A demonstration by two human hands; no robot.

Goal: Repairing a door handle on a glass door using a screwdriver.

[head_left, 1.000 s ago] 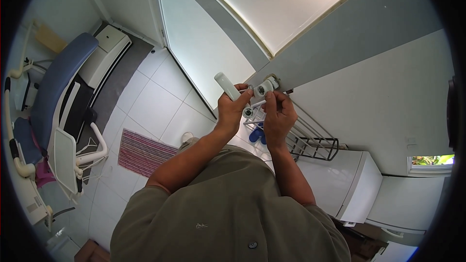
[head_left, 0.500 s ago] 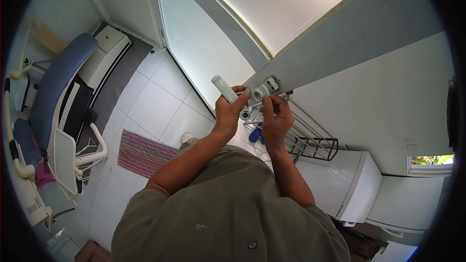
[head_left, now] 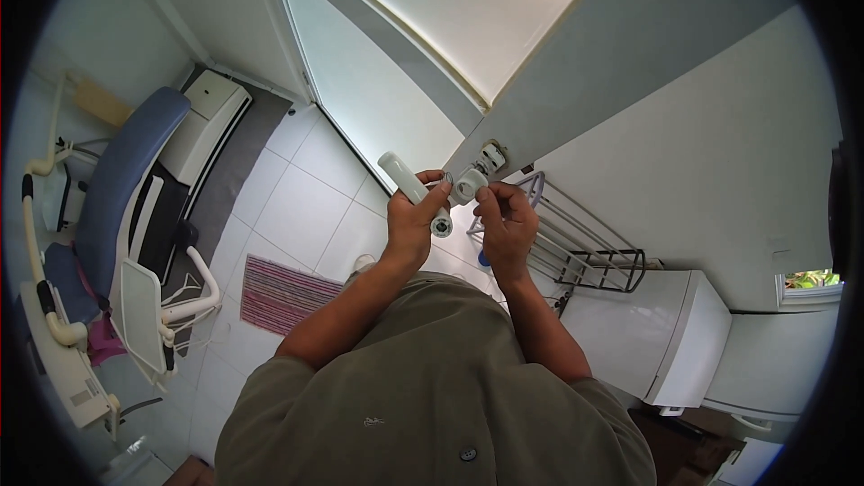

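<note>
A white lever door handle (head_left: pixel 402 176) lies across my left hand (head_left: pixel 410 227), gripped between thumb and fingers, its round socket end pointing down toward me. By the left thumb tip is a small wire ring or spring (head_left: pixel 447 178). My right hand (head_left: pixel 508 223) pinches a white, hollow collar-like piece (head_left: pixel 472 183) between thumb and fingertips. The two parts are close together, and I cannot tell whether they touch. Just beyond them, the exposed lock fitting (head_left: pixel 492 157) sits on the grey door frame strip (head_left: pixel 531 117).
A metal rack (head_left: pixel 594 247) stands right of my hands, beside a white cabinet (head_left: pixel 630 333). To the left are a blue reclining dental chair (head_left: pixel 126 189), a tray arm (head_left: pixel 148 315) and a striped mat (head_left: pixel 283 295) on the tiled floor.
My view has shifted slightly, so the room appears moved. Both hands keep their holds, and the collar-like piece has turned a little, its opening facing me more.
</note>
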